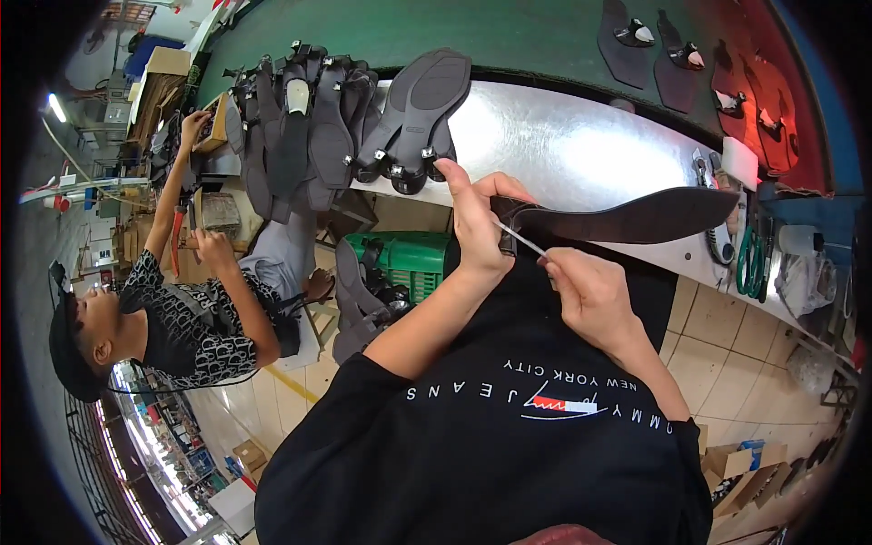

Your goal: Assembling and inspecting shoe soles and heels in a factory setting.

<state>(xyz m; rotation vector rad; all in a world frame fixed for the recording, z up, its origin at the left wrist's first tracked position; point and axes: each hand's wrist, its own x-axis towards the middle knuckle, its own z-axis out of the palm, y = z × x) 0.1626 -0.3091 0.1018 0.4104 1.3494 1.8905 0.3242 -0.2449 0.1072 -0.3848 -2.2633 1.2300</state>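
My left hand (480, 227) is closed around the strap end of a dark sandal (627, 218), whose long sole reaches out to the right over the bench edge. In my right hand (592, 295) is a thin silver metal rod tool (524, 240), pinched between thumb and fingers. Its far end meets the sandal's strap beside my left palm; the exact contact spot is hidden. Just beyond my left hand, a grey sandal (418, 109) lies sole up on the metal bench, next to a row of other sandals (329, 145) with shiny metal studs.
The metal bench (536, 127) borders a green belt (527, 36) carrying sandals (772, 109). Green-handled scissors (750, 262), a tape roll (720, 245) and a white block (740, 162) are at right. A green basket (400, 259) stands below. A co-worker (195, 309) sits at left.
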